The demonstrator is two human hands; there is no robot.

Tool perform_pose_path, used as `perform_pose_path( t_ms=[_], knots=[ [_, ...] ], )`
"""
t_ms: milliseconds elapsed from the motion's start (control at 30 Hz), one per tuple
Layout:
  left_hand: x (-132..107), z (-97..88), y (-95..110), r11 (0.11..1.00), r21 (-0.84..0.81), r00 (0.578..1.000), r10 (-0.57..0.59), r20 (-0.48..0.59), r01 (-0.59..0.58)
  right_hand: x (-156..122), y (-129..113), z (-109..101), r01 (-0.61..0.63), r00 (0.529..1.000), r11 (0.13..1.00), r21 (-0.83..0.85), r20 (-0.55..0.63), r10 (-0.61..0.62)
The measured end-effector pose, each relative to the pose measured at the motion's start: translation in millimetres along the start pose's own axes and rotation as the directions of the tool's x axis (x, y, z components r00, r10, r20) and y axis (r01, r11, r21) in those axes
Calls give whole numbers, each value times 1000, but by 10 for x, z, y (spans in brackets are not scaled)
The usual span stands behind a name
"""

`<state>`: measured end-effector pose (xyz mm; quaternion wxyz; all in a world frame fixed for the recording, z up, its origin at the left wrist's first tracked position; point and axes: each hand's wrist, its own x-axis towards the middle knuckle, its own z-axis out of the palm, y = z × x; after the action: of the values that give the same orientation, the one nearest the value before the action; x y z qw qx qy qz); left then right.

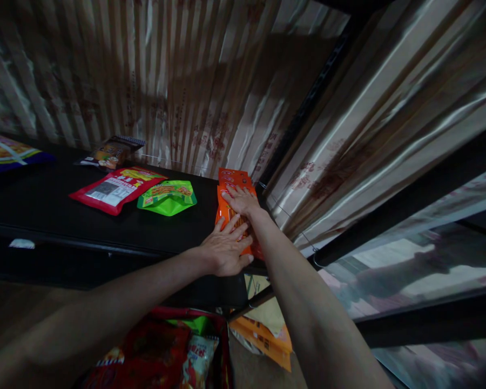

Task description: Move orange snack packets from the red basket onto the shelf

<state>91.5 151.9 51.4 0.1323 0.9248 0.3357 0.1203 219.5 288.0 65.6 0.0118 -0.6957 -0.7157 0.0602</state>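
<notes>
Orange packets (pixel 235 177), left hand (pixel 225 250), right hand (pixel 242 202) splayed atop, gripping nothing, green pouch (pixel 168 198), red bag (pixel 117 189) leftward

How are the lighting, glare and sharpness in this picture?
Head view: dim overall, the black shelf very dark; head view: bright glare streaks on the pleated sheeting; head view: print on the orange packets too soft to read.

Dim overall, colours muted. Crinkled brown-and-silver plastic sheeting (pixel 182 81) behind flat black shelf (pixel 117 229): streaky glare, broad dark shadows. Glossy orange plastic pouches (pixel 231 175) on shelf: print soft. Red-rimmed basket (pixel 227 351) below shelf: in gloom. Sheeting right of shelf: smeary, stretched towards frame edge.
</notes>
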Motion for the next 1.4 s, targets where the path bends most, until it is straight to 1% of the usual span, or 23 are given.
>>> perform_pose_path(
  t_ms=[100, 200, 267, 367, 433, 500, 567, 633, 667, 733, 833, 900, 933, 1000, 1033, 1067, 1133, 1167, 1300, 1400],
  knots=[
    [-1, -29, -1, 1000, -12, 999, -5, 47, 5, 22, 1, -2, -19, 998, 1000, -2, 57, 19],
    [-11, -23, -2, 1000, -6, 999, -1, 52, 1, 26, -2, -20, -19, 997, 1000, -3, 81, 19],
    [-21, -9, -1, 1000, -4, 999, -2, 36, 2, 21, -9, -39, -9, 995, 1000, -7, 95, 10],
    [-41, 17, -4, 1000, 0, 999, 3, -38, -3, 1, -36, -69, -6, 994, 999, -34, 110, 10],
    [-56, 36, -14, 1000, 7, 996, 13, -84, -12, -34, -57, -83, -8, 999, 998, -57, 49, 11],
    [-67, 60, -33, 1000, 17, 993, 24, -118, -22, -96, -66, -90, 6, 997, 997, -71, -75, -11],
    [-70, 91, -61, 999, 23, 982, 40, -185, -36, -181, -50, -93, 7, 979, 998, -60, -201, -19],
    [-66, 121, -91, 999, 15, 964, 34, -263, -31, -277, 2, -91, -45, 960, 999, -18, -277, 38],
    [-63, 132, -102, 1000, 4, 959, 16, -284, -15, -324, 39, -87, -82, 953, 997, 9, -292, 81],
    [-58, 145, -111, 999, -25, 956, -41, -289, 35, -411, 125, -71, -125, 950, 991, 46, -282, 133],
    [-48, 142, -99, 995, -59, 954, -93, -286, 79, -526, 230, -36, -99, 969, 992, 78, -219, 114],
    [-12, 138, -102, 984, -108, 931, -170, -322, 142, -595, 261, -16, -90, 974, 989, 121, -196, 113],
    [22, 138, -115, 967, -154, 908, -244, -342, 201, -626, 267, -10, -99, 972, 983, 155, -197, 129],
    [128, 139, -165, 901, -272, 832, -420, -362, 337, -674, 269, -8, -127, 961, 964, 235, -213, 179],
    [195, 137, -200, 862, -326, 797, -491, -352, 387, -691, 270, -10, -142, 955, 951, 276, -216, 205],
    [266, 135, -236, 835, -361, 773, -532, -344, 415, -700, 275, -13, -154, 950, 937, 314, -212, 228],
    [401, 123, -302, 808, -379, 748, -574, -334, 451, -701, 296, -18, -170, 948, 911, 377, -189, 255],
    [458, 115, -328, 802, -374, 743, -584, -327, 466, -694, 312, -17, -171, 950, 899, 403, -176, 259],
    [589, 101, -377, 800, -336, 754, -590, -288, 497, -644, 377, 12, -173, 951, 869, 463, -150, 269],
    [622, 116, -383, 798, -336, 742, -595, -308, 501, -613, 391, 35, -142, 954, 875, 463, -173, 246]
  ],
)
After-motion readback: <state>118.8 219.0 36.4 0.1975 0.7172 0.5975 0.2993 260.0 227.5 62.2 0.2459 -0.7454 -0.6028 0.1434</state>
